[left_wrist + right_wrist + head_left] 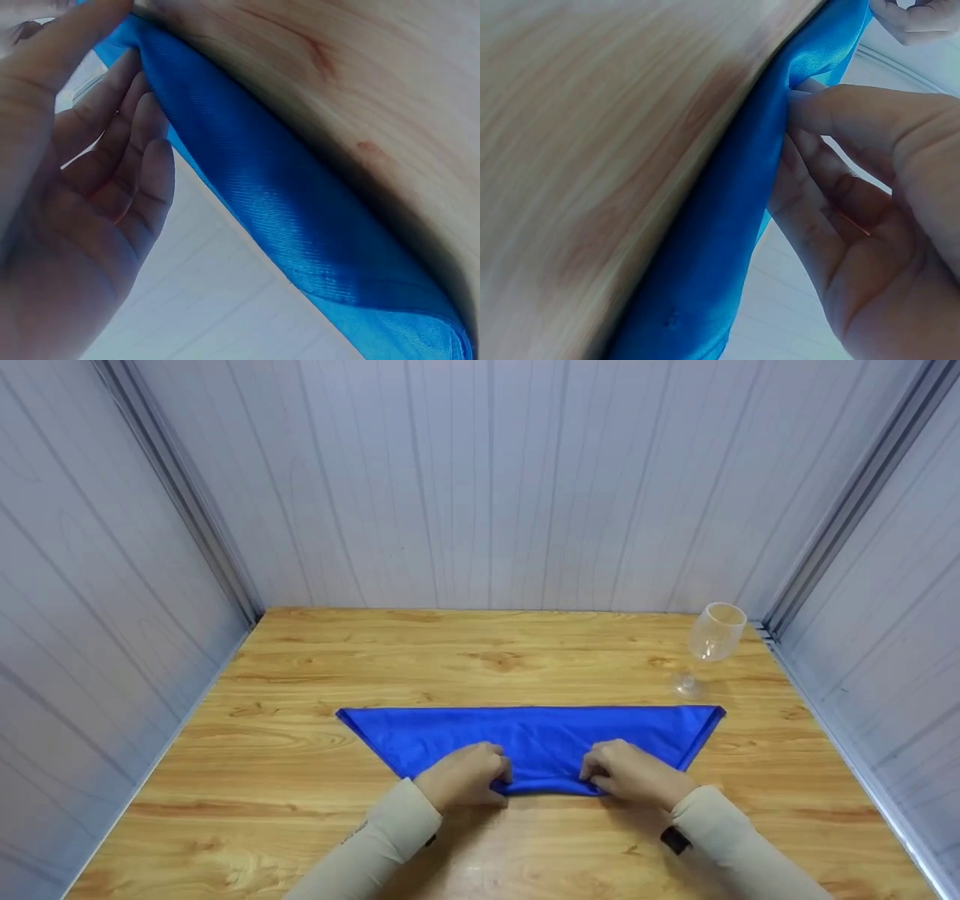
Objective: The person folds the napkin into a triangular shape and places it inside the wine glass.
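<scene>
A blue cloth (525, 735) lies on the wooden table, its long straight edge at the back and its sides slanting in toward the front. The front edge is turned over into a narrow roll. My left hand (466, 774) pinches that folded edge left of the middle, thumb and fingertips on the fabric. Further right along the same edge, my right hand (630, 772) pinches the cloth too. In the right wrist view the thumb and index finger of the right hand (877, 202) grip the blue fabric (727, 202). The left wrist view shows the left hand (82, 187) at the fold.
A clear wine glass (715, 637) stands upright behind the cloth's right end, near the back right corner. Pale panels (487, 487) wall in the wooden table (465, 660) at the back and both sides.
</scene>
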The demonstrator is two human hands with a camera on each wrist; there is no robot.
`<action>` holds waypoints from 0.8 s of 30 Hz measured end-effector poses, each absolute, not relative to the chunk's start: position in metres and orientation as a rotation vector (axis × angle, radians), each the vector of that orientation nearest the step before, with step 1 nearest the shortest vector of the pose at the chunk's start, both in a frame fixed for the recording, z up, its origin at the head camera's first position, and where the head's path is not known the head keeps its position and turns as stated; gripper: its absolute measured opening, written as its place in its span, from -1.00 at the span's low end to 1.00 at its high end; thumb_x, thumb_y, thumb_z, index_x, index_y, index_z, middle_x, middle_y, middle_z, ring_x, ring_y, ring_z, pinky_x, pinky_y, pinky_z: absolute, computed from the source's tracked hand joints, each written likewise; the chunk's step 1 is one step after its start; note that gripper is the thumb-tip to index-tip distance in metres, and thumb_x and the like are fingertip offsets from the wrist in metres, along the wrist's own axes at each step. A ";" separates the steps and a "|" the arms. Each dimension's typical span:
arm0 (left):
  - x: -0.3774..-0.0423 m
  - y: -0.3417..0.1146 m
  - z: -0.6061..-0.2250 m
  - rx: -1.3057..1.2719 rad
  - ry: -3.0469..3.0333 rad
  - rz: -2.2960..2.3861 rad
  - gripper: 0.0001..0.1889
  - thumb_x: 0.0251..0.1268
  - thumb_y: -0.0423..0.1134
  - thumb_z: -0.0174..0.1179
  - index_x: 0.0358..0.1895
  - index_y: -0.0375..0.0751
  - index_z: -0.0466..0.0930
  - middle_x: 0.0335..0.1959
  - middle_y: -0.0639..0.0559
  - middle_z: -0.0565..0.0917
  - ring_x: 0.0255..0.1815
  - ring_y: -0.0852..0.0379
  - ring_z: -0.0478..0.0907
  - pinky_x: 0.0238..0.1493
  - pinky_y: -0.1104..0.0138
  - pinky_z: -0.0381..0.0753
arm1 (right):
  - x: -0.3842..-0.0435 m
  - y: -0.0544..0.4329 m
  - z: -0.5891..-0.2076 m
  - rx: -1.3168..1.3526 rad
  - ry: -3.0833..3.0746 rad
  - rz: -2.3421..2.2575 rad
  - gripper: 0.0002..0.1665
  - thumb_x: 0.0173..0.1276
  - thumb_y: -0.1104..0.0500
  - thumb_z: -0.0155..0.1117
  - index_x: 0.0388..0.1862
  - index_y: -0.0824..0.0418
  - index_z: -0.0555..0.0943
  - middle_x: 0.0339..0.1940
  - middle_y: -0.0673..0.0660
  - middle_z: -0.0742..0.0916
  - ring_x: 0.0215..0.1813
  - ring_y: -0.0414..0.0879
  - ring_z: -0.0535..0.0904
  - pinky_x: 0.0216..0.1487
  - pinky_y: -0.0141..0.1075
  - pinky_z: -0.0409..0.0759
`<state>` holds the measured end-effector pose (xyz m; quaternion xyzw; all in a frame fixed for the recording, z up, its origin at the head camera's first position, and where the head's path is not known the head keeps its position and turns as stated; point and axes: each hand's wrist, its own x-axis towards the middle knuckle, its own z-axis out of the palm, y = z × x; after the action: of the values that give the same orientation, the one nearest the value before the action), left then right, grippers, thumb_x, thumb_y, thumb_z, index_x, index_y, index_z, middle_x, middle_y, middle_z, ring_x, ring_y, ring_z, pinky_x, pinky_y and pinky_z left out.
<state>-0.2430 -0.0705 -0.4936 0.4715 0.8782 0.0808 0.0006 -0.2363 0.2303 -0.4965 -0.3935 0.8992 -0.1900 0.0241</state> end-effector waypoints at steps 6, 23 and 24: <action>-0.245 -0.069 -0.496 1.464 2.789 0.231 -0.85 0.09 -0.22 0.47 -0.30 -0.15 0.74 -0.37 0.10 0.68 -0.31 0.18 0.60 -0.22 0.33 0.60 | -0.236 0.231 -0.497 -1.200 2.771 -0.609 -0.82 0.25 0.42 0.34 -0.29 0.18 0.76 -0.29 0.00 0.73 -0.18 -0.10 0.65 -0.16 -0.21 0.66; -0.247 -0.072 -0.491 1.413 2.791 0.365 -0.87 0.25 -0.38 0.24 -0.20 -0.21 0.75 -0.30 0.04 0.75 -0.24 0.14 0.69 -0.21 0.32 0.65 | -0.236 0.234 -0.500 -1.242 2.792 -0.607 -0.82 0.26 0.43 0.32 -0.26 0.19 0.74 -0.28 0.02 0.70 -0.17 -0.11 0.63 -0.15 -0.20 0.65; -0.248 -0.072 -0.490 1.391 2.774 0.390 -0.86 0.26 -0.38 0.23 -0.18 -0.23 0.75 -0.28 0.03 0.75 -0.23 0.14 0.69 -0.20 0.33 0.65 | -0.236 0.234 -0.500 -1.236 2.793 -0.608 -0.82 0.26 0.43 0.32 -0.26 0.19 0.74 -0.28 0.02 0.70 -0.17 -0.11 0.63 -0.15 -0.21 0.65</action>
<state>-0.2479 -0.0720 -0.4905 0.4446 0.8870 0.1246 0.0069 -0.2359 0.2341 -0.5001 -0.3968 0.8968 -0.1952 0.0140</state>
